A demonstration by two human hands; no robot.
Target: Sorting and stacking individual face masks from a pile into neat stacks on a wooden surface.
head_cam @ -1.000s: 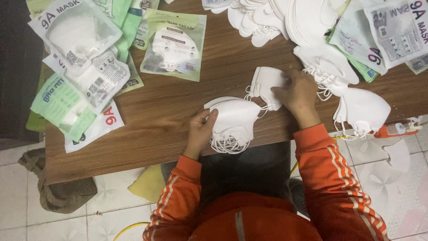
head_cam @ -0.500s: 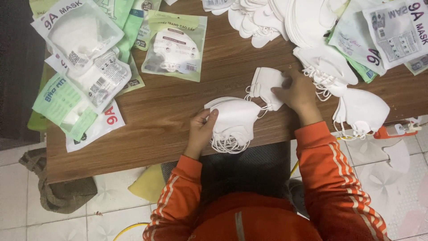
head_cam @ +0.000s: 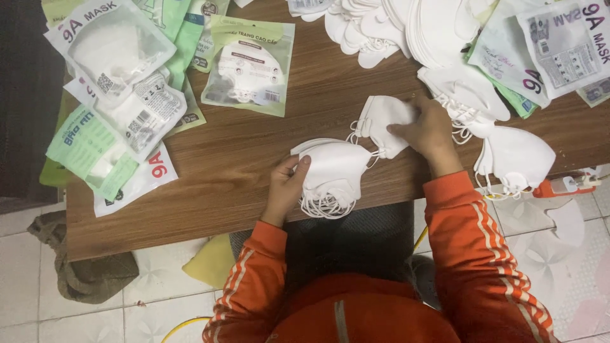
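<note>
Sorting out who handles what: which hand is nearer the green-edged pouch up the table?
Left. The left hand rests on the mask stack, below the pouch; the right hand is farther right.

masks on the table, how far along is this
Done, it seems: sealed mask pouches lie at the table's left. In hand: the left hand holds a small stack of folded masks; the right hand presses a single mask. Left: a big loose heap and empty pouches.
</note>
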